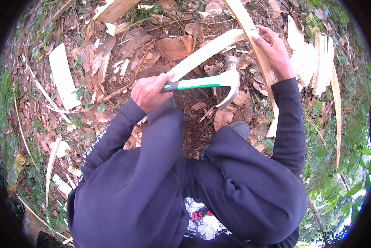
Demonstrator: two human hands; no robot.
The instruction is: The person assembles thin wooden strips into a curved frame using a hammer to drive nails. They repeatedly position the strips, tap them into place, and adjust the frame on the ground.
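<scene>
My left hand (152, 91) is closed around the black grip end of a claw hammer (200, 82) with a green and white handle. The hammer's metal head points away from me and its claw curves back toward my knees. A pale wooden strip (206, 53) also runs from that hand up to the right; whether the fingers grip it too is partly hidden. My right hand (274, 53) pinches the edge of a longer wooden strip (253, 39), which crosses over the far end of the pale one. A thin dark line shows on the wood beside my fingertips.
Dry leaves and wood chips cover the ground. A pale board (64, 76) lies at the left, and split wood pieces (322, 62) lie at the right. A larger wood piece (117, 10) is at the far side. My bent knees (165, 128) are close below the hammer.
</scene>
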